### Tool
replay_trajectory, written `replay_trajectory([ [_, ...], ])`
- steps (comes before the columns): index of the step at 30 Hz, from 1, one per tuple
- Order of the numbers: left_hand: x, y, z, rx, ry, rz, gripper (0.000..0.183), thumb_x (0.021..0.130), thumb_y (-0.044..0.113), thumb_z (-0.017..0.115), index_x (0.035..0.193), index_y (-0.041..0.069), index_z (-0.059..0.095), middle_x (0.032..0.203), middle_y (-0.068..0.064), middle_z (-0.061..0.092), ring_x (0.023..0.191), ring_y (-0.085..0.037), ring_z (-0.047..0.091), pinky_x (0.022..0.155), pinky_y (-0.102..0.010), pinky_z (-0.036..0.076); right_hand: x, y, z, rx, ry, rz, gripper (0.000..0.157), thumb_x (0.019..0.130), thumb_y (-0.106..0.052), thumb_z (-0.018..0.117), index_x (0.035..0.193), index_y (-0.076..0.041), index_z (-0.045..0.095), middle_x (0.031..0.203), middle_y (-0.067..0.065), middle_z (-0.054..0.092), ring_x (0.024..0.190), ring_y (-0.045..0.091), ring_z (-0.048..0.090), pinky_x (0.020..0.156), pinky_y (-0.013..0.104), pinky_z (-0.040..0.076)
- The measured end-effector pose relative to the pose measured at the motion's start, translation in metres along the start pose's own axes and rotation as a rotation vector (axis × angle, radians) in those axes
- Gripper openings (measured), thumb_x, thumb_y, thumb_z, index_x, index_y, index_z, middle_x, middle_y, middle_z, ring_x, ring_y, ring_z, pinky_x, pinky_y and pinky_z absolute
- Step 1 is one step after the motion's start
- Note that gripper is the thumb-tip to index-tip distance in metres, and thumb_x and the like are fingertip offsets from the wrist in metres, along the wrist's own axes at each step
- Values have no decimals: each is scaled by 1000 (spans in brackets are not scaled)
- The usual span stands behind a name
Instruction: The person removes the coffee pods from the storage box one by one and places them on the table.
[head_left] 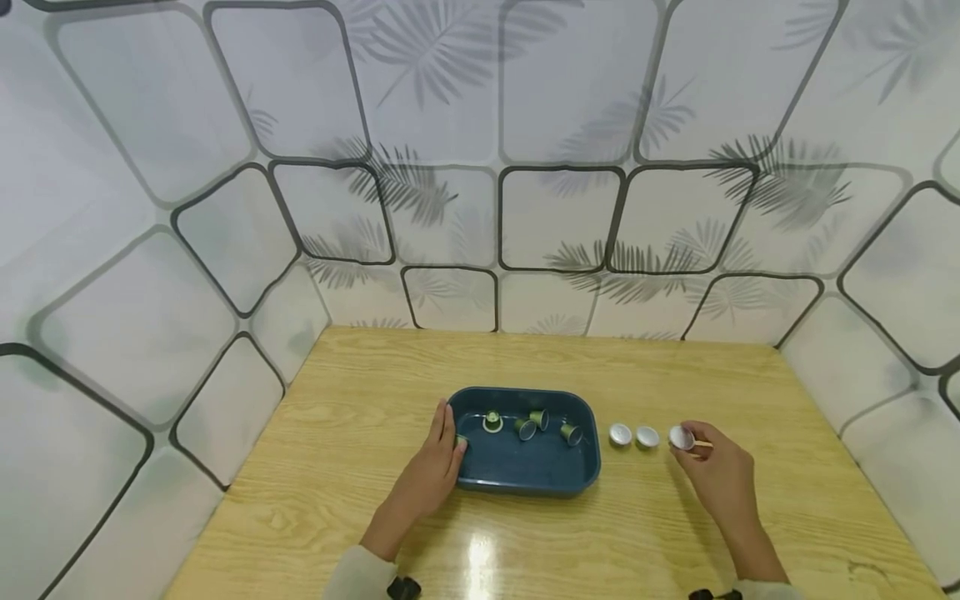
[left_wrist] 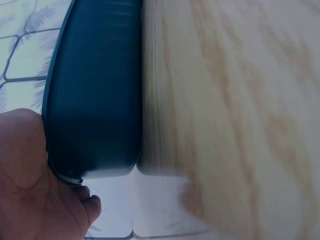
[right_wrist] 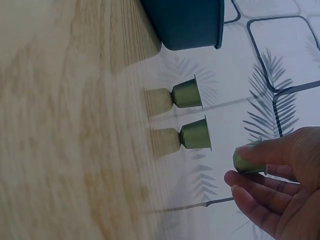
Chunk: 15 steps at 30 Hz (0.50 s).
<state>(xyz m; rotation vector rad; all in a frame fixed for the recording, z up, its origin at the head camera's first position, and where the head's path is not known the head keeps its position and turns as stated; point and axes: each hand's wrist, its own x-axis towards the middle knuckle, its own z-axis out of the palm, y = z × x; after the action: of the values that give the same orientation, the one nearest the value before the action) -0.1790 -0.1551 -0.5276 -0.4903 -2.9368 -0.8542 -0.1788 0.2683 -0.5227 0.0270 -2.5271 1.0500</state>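
Observation:
In the head view, my left hand (head_left: 433, 471) holds the left end of a dark blue tray (head_left: 517, 483), its thumb at the rim. The left wrist view has the palm (left_wrist: 35, 185) against the tray's end (left_wrist: 95, 95). My right hand (head_left: 722, 475) pinches a green coffee capsule (right_wrist: 249, 159) between thumb and fingers, its pale lid (head_left: 681, 438) facing up, just above the table. To its left, a coffee capsule (head_left: 647, 437) and another coffee capsule (head_left: 619, 434) stand lid up in a row. Inside the tray lie several more green capsules (head_left: 526, 429), at varied angles.
The wood-grain table (head_left: 375, 367) reaches back to a patterned wall (head_left: 555, 217), with walls on both sides. The tray's right wall stands close to the row of capsules. A bright reflection shows on the tabletop in front of the tray.

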Motion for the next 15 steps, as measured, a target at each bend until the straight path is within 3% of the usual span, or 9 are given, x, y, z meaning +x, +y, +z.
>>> replay_trajectory([
  [7,1,0,-1,3,4,-2,65,113,27,38,158,-10,9,168,-21,-4,149,-37,27,113,-48,38,5,1,1,-62,-21,-6,38,82,0,83,117,6,68,107,30,71,85,40,73,64,40,60],
  [15,0,2,-1,3,-3,-2,65,113,26,37,158,-11,9,168,-23,-4,147,-39,30,111,-48,40,10,7,2,-96,-153,71,37,86,-6,80,119,6,67,106,28,71,86,38,73,69,49,58],
])
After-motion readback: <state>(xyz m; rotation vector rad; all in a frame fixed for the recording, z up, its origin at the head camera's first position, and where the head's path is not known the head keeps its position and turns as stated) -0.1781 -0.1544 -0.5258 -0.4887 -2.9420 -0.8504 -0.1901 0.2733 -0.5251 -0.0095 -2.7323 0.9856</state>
